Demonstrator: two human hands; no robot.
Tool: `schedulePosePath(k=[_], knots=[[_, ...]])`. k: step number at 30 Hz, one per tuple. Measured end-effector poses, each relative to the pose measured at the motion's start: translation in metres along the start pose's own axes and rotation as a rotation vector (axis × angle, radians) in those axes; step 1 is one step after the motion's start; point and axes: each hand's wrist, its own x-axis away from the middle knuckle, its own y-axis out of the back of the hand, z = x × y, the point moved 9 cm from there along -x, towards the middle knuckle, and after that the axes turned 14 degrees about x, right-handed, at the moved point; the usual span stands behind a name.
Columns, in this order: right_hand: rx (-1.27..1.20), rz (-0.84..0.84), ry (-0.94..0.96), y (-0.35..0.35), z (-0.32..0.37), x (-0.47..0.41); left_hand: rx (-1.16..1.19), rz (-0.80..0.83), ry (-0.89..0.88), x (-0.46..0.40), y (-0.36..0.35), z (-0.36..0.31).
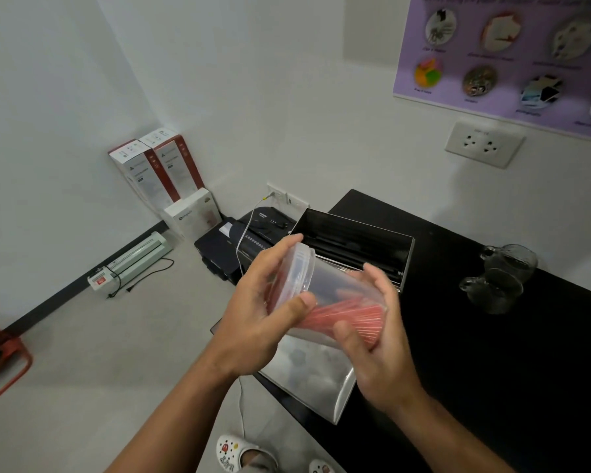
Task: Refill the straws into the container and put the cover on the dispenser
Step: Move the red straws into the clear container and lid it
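Far left on the floor stand three cartons point(164, 175), with one laminator point(130, 262) near them. At centre, the left hand point(256, 302) grasps the lidded end of one clear plastic jar point(325, 291) of red straws point(342, 317), held tilted over the table; the right hand point(372, 322) grasps its base. Just behind sits one open steel straw dispenser point(355, 247), its cover point(311, 373) lying nearer. Far right on the black table point(492, 370) stand two glass mugs point(498, 278).

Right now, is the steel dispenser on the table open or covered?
Open. The dispenser shows its dark interior from above, and its cover lies on the table below both hands, nearer the camera.
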Motion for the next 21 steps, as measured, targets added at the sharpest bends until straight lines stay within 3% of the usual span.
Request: schedulePosePath(k=[5, 8, 11, 15, 18, 21], knots=[[0.26, -0.131, 0.391, 0.013, 0.031, -0.001, 0.083, -0.015, 0.05, 0.003, -0.008, -0.001], [0.249, -0.176, 0.409, 0.015, 0.032, 0.002, 0.075, -0.027, 0.045, 0.007, -0.01, -0.003], [0.046, -0.204, 0.221, 0.016, 0.019, 0.002, 0.023, -0.016, 0.032, 0.008, -0.013, -0.006], [-0.314, -0.207, -0.203, 0.006, -0.013, 0.002, -0.079, 0.001, -0.014, 0.01, -0.019, -0.009], [-0.52, -0.038, -0.542, -0.016, -0.033, 0.001, -0.214, 0.067, -0.07, 0.009, -0.022, -0.011], [-0.558, 0.15, -0.709, -0.025, -0.04, 0.005, -0.354, 0.153, -0.077, 0.009, -0.023, -0.007]])
